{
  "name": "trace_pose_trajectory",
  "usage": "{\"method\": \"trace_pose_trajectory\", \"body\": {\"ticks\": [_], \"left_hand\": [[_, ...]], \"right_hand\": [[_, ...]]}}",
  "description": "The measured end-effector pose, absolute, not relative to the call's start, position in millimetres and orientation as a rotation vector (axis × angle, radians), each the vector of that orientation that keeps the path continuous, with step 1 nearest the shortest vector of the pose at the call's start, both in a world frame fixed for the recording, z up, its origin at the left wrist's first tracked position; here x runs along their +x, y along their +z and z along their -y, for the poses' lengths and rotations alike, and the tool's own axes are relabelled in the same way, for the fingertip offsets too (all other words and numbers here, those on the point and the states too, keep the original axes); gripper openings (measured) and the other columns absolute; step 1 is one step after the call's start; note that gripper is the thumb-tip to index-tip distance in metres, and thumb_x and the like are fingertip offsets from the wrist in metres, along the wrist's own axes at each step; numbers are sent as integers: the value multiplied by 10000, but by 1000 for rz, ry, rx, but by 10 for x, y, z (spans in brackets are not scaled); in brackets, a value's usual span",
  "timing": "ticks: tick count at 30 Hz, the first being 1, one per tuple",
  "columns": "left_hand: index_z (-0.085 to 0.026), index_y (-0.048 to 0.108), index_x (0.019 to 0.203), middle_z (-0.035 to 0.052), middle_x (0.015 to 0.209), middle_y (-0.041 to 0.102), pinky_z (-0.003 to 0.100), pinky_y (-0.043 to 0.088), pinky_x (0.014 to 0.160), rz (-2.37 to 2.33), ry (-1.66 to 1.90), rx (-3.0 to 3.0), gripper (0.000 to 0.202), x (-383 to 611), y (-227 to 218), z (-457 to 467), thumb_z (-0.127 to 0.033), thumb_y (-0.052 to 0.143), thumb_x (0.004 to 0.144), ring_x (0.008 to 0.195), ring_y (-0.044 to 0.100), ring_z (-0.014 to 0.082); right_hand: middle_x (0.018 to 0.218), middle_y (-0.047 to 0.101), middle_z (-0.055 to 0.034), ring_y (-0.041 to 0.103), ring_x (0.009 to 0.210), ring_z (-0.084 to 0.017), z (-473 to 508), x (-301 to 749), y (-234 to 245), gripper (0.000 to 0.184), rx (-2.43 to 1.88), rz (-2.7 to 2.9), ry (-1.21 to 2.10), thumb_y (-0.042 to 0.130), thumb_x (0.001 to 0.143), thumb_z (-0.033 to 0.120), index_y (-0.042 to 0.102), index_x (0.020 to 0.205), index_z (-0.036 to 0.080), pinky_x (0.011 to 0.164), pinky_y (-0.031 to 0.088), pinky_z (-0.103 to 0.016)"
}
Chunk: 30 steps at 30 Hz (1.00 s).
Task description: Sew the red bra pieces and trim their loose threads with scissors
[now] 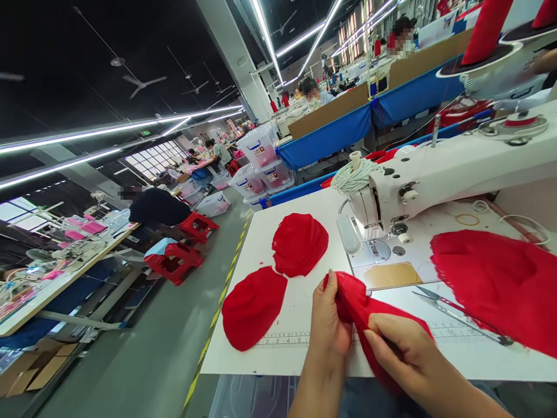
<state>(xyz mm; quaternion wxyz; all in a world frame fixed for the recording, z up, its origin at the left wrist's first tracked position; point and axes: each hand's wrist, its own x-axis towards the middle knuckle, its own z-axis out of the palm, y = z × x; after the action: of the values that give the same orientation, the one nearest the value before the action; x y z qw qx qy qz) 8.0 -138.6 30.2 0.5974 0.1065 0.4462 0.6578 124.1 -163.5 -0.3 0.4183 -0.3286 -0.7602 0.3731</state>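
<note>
We pinch a folded red cloth piece (353, 295) in both hands, our left hand (327, 322) at its far-left end, our right hand (404, 348) gripping nearer and to the right. Its long axis slants from far left to near right, on the near side of the white, long-armed sewing machine (470, 158).

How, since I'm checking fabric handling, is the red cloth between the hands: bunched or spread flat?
Bunched: the red cloth runs in folds between the left hand and the right hand, which both grip it.
</note>
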Motion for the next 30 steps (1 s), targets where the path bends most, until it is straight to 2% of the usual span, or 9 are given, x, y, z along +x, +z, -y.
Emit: {"method": "trace_pose_trajectory", "body": {"ticks": [4, 7, 9, 11, 14, 19, 23, 26, 30], "left_hand": [[-155, 550, 585, -53, 498, 558, 240, 481, 551, -1046, 1512, 177, 444, 18, 238, 1344, -382, 926, 523, 456, 519, 91], [-147, 603, 635, -25, 560, 625, 260, 525, 641, -978, 1431, 100, 356, -54, 215, 1370, -331, 905, 597, 517, 588, 114], [-133, 671, 740, 33, 707, 708, 291, 542, 772, -825, 1292, 100, 354, -98, 194, 1449, -390, 887, 627, 667, 668, 157], [-138, 714, 891, 89, 925, 748, 342, 516, 913, -661, 1168, 176, 472, -123, 154, 1572, -489, 872, 617, 881, 698, 220], [-193, 734, 947, 85, 1032, 749, 389, 464, 1009, -600, 1152, 327, 497, -99, 81, 1753, -434, 917, 553, 1049, 671, 275], [-187, 724, 944, 93, 957, 736, 386, 498, 948, -774, 1274, 379, 372, 83, 131, 1804, -397, 855, 666, 1005, 676, 278], [-164, 686, 911, 35, 824, 697, 300, 513, 832, -971, 1395, 364, 340, 161, 270, 1705, -271, 871, 647, 814, 668, 184], [-153, 658, 828, 13, 743, 667, 281, 513, 748, -1011, 1469, 300, 327, 149, 328, 1655, -295, 877, 631, 705, 633, 153], [-162, 626, 781, -1, 715, 660, 280, 515, 728, -1026, 1538, 286, 318, 148, 358, 1622, -299, 874, 637, 658, 614, 135]], "right_hand": [[534, 398, 59, 373, 470, -97, 1653, 1251, -80, 321, -865, 1989, 868, 426, 905, 206, 263, 630, 236, 448, 288, -214], [526, 396, 57, 376, 469, -101, 1634, 1277, -74, 313, -911, 1941, 954, 421, 890, 232, 286, 608, 237, 443, 296, -214], [528, 394, 55, 380, 475, -107, 1601, 1307, -37, 326, -942, 1836, 1040, 409, 905, 287, 315, 596, 239, 445, 318, -215], [546, 403, 53, 388, 491, -113, 1564, 1342, 3, 326, -983, 1737, 1090, 411, 913, 330, 360, 604, 238, 458, 335, -220], [570, 420, 52, 406, 513, -119, 1532, 1378, 22, 301, -1014, 1683, 1102, 422, 911, 328, 396, 626, 235, 474, 342, -228], [568, 453, 46, 416, 505, -118, 1564, 1356, -19, 289, -957, 1721, 1030, 454, 903, 296, 383, 629, 235, 459, 328, -233], [595, 529, 32, 461, 529, -130, 1623, 1373, 69, 298, -995, 1650, 1121, 481, 922, 372, 481, 659, 233, 483, 370, -243], [681, 600, 19, 541, 604, -150, 1646, 1446, 141, 276, -1115, 1460, 1122, 455, 952, 436, 579, 798, 244, 553, 440, -245], [644, 579, 17, 557, 582, -154, 1647, 1505, 69, 346, -1092, 1619, 923, 436, 971, 435, 557, 704, 251, 550, 451, -244]]}}
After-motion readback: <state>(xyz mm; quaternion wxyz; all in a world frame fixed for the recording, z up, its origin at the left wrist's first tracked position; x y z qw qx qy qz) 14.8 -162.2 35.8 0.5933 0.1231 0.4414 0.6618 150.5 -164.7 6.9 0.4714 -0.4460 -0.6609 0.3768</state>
